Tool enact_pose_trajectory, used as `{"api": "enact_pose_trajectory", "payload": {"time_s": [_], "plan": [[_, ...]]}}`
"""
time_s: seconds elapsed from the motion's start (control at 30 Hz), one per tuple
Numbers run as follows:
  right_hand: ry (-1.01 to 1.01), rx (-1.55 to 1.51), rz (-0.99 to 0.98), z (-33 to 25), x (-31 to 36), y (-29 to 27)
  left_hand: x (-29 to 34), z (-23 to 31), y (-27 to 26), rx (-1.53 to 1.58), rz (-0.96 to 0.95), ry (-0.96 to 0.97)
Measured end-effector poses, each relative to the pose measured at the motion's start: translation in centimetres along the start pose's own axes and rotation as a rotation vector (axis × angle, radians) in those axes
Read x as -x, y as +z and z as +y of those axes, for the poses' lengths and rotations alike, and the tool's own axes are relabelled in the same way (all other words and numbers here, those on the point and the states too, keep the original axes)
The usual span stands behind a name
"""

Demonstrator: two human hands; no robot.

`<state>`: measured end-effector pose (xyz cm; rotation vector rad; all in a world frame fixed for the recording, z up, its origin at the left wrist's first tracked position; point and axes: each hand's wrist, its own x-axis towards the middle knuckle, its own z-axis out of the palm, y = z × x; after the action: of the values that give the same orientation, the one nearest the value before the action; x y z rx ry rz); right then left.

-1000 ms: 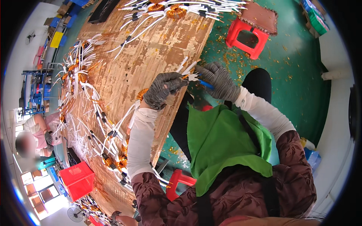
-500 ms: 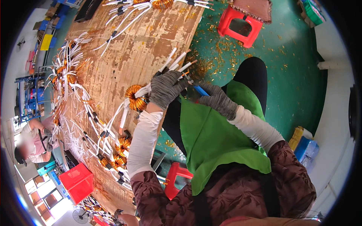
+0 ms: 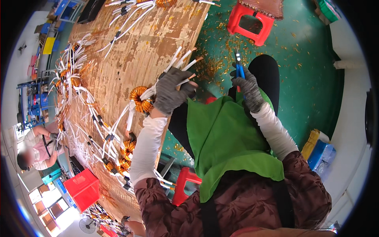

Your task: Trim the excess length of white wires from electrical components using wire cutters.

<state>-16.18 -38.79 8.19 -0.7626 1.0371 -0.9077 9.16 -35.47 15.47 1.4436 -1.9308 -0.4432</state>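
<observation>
Toroidal coil, copper-wound, one: over the table just left of the left hand, whose grey-gloved fingers curl around its white-sleeved leads, copper tips pointing ahead. Blue-handled pliers, one: in the gloved right hand, fingers wrapped around the handles, nose forward; any marking too small to read. Further coils, clustered with white leads: behind and left of the left hand. Red stool, cushioned: ahead of the right hand. Second red stool: behind the left. Black-clad knee: just beside the right hand. Worn wooden table: edge under the left hand, top running ahead. Green floor, strewn with copper-coloured scraps: stretching rightward from the right hand.
</observation>
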Motion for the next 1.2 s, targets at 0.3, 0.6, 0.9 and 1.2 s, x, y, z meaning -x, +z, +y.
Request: {"api": "enact_pose_trajectory", "payload": {"time_s": [0.3,0.6,0.9,1.2], "plan": [[-0.047,0.255,-0.266,1.9,0.3,1.9,-2.8,-1.3,0.4,-0.678,-0.126,-0.188],[-0.634,1.111,-0.39,-5.9,-2.0,5.3,-0.4,-1.5,-0.7,0.347,0.148,-0.498],[-0.741,1.226,-0.499,-6.2,-3.1,7.9,-0.5,-0.1,-1.9,0.701,0.19,-0.615],[-0.718,1.253,-0.482,-7.2,-2.7,8.5,-0.4,0.4,-2.2,0.757,0.258,-0.595]]}}
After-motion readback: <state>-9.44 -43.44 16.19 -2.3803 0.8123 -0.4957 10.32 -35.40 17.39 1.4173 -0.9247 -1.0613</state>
